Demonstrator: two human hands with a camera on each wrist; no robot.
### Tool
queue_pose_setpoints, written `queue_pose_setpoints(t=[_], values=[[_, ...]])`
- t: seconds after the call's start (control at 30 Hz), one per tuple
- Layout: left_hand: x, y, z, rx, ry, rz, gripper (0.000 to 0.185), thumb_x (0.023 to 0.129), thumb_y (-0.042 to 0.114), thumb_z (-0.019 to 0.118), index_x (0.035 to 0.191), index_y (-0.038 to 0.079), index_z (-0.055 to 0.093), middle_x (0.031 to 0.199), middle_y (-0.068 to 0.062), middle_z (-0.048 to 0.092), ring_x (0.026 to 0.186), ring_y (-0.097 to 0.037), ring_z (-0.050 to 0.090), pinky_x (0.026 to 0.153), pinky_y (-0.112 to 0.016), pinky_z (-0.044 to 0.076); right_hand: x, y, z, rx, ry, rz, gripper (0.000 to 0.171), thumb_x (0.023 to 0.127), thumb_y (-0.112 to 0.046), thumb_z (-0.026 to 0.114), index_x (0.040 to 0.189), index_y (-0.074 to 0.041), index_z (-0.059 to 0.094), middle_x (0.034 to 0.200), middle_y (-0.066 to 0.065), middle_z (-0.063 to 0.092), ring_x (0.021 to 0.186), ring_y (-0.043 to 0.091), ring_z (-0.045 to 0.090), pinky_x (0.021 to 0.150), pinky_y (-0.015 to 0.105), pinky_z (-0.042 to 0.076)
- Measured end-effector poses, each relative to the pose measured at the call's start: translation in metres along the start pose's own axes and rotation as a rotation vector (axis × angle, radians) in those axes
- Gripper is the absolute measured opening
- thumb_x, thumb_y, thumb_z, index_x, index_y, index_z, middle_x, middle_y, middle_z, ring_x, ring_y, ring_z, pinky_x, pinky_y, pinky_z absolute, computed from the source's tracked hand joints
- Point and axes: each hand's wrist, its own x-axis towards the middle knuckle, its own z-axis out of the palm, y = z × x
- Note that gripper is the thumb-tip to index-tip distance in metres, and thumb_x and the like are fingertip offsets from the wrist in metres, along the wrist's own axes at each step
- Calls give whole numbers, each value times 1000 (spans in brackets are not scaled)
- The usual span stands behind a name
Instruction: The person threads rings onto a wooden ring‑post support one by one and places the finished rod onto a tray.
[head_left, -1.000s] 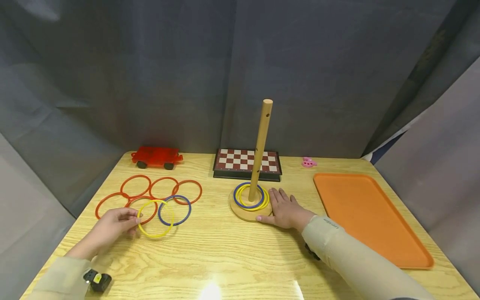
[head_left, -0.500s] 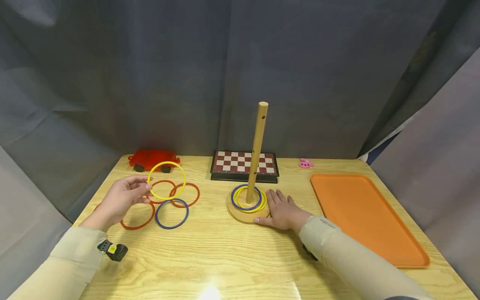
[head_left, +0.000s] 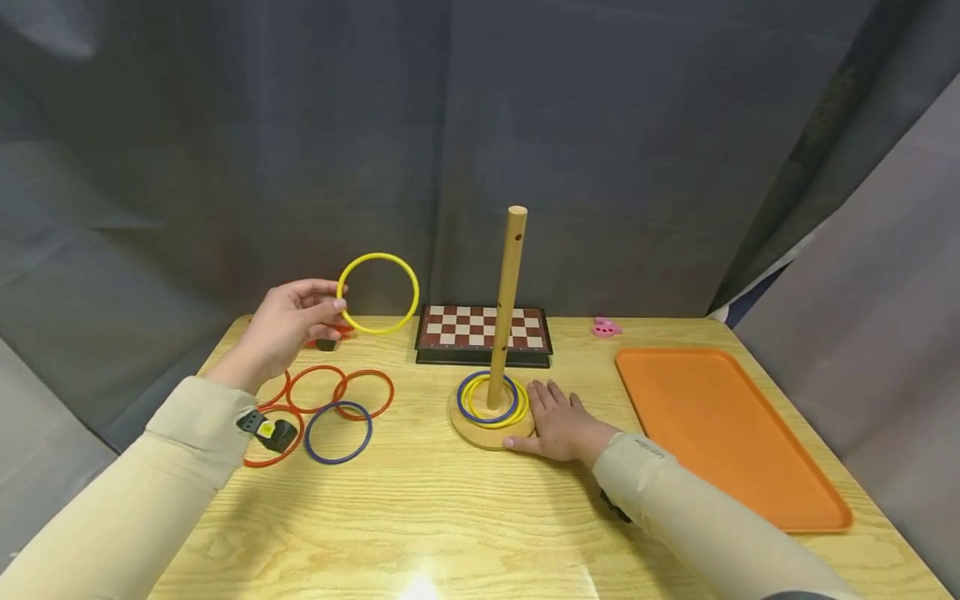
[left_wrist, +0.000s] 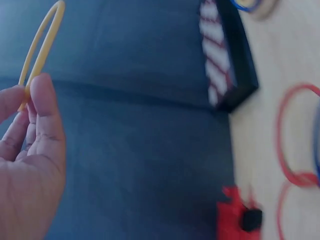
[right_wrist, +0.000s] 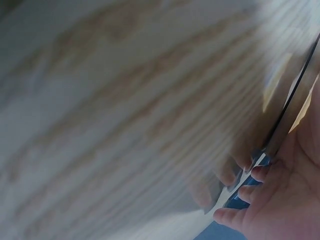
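Between thumb and fingers my left hand pinches a yellow ring, raised above the table and left of a wooden peg. The left wrist view shows the yellow ring nearly edge-on at the fingertips. My right hand lies with straight fingers at the right edge of the peg's round base. A blue ring and yellow rings lie around the foot of the peg. On the table at the left are several red rings and another blue ring.
Behind the peg sits a checkered game board box. An orange tray lies at the right, and a small pink toy at the back. A red wheeled toy stands at the back left, partly hidden by the left hand in the head view.
My left hand has lifted the yellow ring from low over the red rings, moving up and right toward the peg. The right hand stays at the base.
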Motion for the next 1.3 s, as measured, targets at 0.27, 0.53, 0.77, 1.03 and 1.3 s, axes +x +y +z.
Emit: queue_pose_setpoints(t=[0.27, 0.53, 0.77, 1.03, 1.3], values=[[22, 44, 36, -102, -43, 79, 17, 102, 1, 62, 119, -2, 62, 97, -4, 68, 84, -16, 66, 70, -24, 58, 3, -1, 2, -9, 5, 3, 109, 96, -75, 48, 161, 7, 15, 167, 27, 17, 153, 47, 15, 118, 68, 21], [42, 71, 74, -202, -107, 125, 14, 101, -2, 61, 113, 2, 67, 95, -4, 69, 81, -17, 65, 67, -24, 56, 5, -1, 3, -23, 9, 5, 110, 96, -76, 48, 161, 7, 16, 166, 27, 18, 153, 46, 16, 118, 67, 22], [61, 70, 106, -142, -130, 52, 19, 103, 0, 60, 121, -6, 63, 92, -4, 67, 78, -15, 65, 66, -23, 56, 6, -2, 4, -18, 4, 10, 110, 96, -76, 48, 161, 6, 15, 167, 26, 17, 153, 45, 15, 118, 67, 21], [62, 30, 120, 40, -159, -120, 30, 104, 5, 61, 131, -7, 61, 106, -13, 67, 80, -17, 66, 68, -25, 57, 5, -5, 4, -18, -4, 5, 111, 95, -77, 47, 161, 7, 15, 167, 26, 16, 153, 45, 15, 119, 66, 21], [57, -26, 126, -22, -190, -220, 29, 104, 3, 58, 131, -9, 60, 99, -12, 66, 78, -17, 66, 66, -23, 56, 3, -6, 1, -21, -3, 12, 110, 96, -75, 48, 161, 7, 14, 167, 27, 16, 153, 45, 15, 119, 66, 20]])
